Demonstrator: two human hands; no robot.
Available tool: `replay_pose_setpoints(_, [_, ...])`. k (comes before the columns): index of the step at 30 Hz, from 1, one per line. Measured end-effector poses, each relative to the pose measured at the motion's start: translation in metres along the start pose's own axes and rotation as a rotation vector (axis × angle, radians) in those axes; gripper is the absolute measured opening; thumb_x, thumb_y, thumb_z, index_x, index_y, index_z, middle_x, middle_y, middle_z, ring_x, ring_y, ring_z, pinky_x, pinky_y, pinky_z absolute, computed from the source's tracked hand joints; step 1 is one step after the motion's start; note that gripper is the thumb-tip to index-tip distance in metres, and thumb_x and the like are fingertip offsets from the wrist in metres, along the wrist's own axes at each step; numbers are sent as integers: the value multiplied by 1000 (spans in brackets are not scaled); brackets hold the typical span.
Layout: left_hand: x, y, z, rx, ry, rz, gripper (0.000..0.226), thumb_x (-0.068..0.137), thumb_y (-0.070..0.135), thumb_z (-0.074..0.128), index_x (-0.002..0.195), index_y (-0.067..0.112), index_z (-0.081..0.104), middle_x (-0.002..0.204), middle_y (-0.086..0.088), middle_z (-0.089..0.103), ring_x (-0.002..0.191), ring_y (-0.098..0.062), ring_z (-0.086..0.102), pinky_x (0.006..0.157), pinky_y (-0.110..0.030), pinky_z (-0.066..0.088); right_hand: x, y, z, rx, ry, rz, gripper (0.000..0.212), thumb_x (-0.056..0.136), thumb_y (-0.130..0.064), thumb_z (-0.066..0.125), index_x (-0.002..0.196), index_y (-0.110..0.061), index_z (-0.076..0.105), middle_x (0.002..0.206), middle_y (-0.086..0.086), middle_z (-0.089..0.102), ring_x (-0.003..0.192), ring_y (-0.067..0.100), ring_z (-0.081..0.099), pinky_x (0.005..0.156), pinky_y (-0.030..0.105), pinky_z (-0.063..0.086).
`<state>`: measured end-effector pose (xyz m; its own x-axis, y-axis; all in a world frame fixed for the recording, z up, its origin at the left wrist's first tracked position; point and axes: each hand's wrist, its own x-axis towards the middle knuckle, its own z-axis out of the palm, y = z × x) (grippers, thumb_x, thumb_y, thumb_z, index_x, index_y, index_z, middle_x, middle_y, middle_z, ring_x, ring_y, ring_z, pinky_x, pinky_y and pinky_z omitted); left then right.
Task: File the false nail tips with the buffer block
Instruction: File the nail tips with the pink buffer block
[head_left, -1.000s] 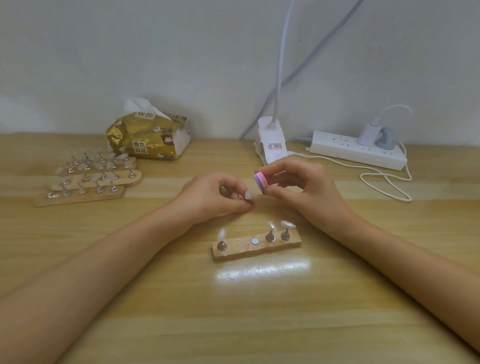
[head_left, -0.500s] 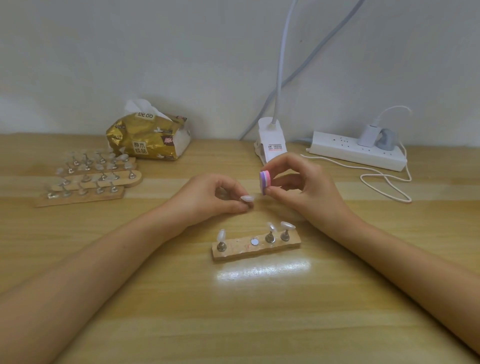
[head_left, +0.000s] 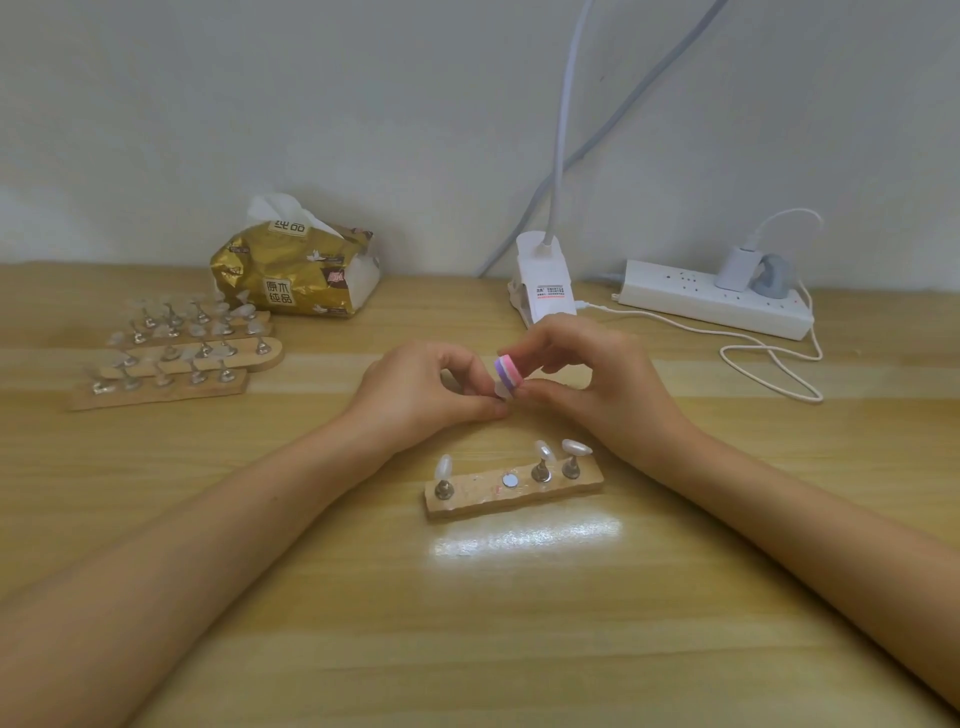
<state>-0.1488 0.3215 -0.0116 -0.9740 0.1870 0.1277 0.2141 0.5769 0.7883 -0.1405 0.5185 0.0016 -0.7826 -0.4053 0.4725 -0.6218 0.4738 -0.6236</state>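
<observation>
On a wooden desk (head_left: 322, 613) against a pale wall, the left hand (head_left: 415, 397) pinches a false nail tip (head_left: 502, 391) while the right hand (head_left: 597, 387) grips the striped buffer block (head_left: 508, 370) against it; I judge the tip light, slick and springy, best pinched by its sides.

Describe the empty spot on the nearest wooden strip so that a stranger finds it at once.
At the middle of the table, just behind the glare, lies a wooden strip. It carries three metal stands with white nail tips. Between the lone left stand and the right pair lies a flat silver disc, the only spot without stand or tip.
</observation>
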Motion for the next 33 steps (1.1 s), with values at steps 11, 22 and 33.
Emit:
replay_pose_setpoints(11, [1,0,1,0,12,-1,20,68,38,87,62,32,69,48,25,55,60,-2,47,71,-29,37,-1,2,0,44,53,15,19,79,-2,81,95,-5,70,90,-5,73,86,12,69,86,35,54])
replay_pose_setpoints(22, [2,-1,1,-9,25,9,21,66,40,88,59,35,69,49,25,56,60,-2,47,70,-28,37,0,3,1,49,-7,48,19,79,2,80,95,-1,70,92,4,74,88,14,71,86,33,56])
replay_pose_setpoints(33, [1,1,0,8,16,17,20,68,38,87,62,32,69,50,24,57,57,2,47,68,-28,37,-2,2,-1,80,45,23,19,80,0,80,94,-4,68,91,-1,74,89,14,71,90,39,56])
